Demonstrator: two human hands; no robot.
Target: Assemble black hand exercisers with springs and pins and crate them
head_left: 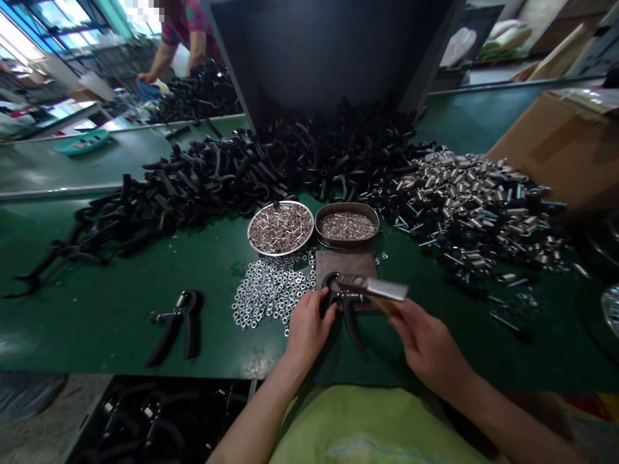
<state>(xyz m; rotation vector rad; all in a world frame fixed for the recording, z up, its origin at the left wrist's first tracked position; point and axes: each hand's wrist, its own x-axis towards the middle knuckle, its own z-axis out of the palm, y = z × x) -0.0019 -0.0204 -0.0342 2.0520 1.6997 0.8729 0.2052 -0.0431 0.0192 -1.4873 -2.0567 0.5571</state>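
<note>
Green tabletop (pixel 116 290), two dishes (pixel 347 243), left hand (pixel 308 324) pinching one grip trainer (pixel 349 310), right hand (pixel 430 341) wrapped round one hammer (pixel 388 289)

L grip (pixel 309 325) pinched, thumb (pixel 329 317) opp. fingers (pixel 315 296); R grip (pixel 432 345) curled tight; forearms (pixel 261 403) fwd.

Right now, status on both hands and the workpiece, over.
Left hand holding black hand grip on plate. Right hand gripping hammer, partly blocking view of grip. Loose washers left of plate.
</note>
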